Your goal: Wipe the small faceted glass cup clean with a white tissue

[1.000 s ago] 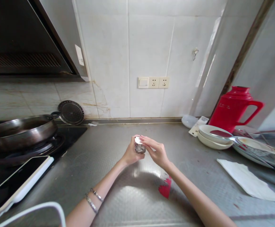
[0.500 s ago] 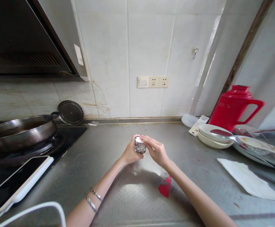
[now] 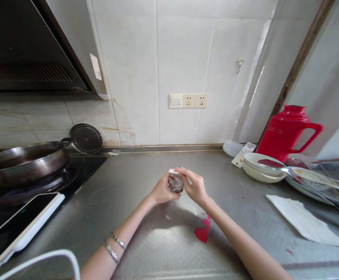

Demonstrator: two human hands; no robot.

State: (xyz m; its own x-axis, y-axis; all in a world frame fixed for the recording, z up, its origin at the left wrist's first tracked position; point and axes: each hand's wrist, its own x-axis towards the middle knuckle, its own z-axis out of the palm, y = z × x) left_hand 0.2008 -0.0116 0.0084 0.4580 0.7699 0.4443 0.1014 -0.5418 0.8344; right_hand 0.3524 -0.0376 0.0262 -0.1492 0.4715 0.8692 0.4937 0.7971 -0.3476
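Observation:
A small clear glass (image 3: pixel 175 183) is held over the middle of the steel counter (image 3: pixel 128 175), tilted so that its side and base show. My left hand (image 3: pixel 161 189) wraps round it from the left. At its upper edge, my right hand (image 3: pixel 195 186) has its thumb and fingers pressed together on a bit of white paper or cloth (image 3: pixel 172 171). Red paper-like pieces (image 3: pixel 203 231) lie on the counter below my right wrist.
A steel pan (image 3: pixel 26 163) sits on the stove at left, with a phone (image 3: pixel 20 225) and white cable nearer. At right stand a red thermos (image 3: pixel 286 132), stacked bowls (image 3: pixel 262 175), plates and a white napkin (image 3: pixel 303 219).
The glass has turned and tilted in my left hand, showing more of its side. My right fingers have closed in on the white piece at its edge.

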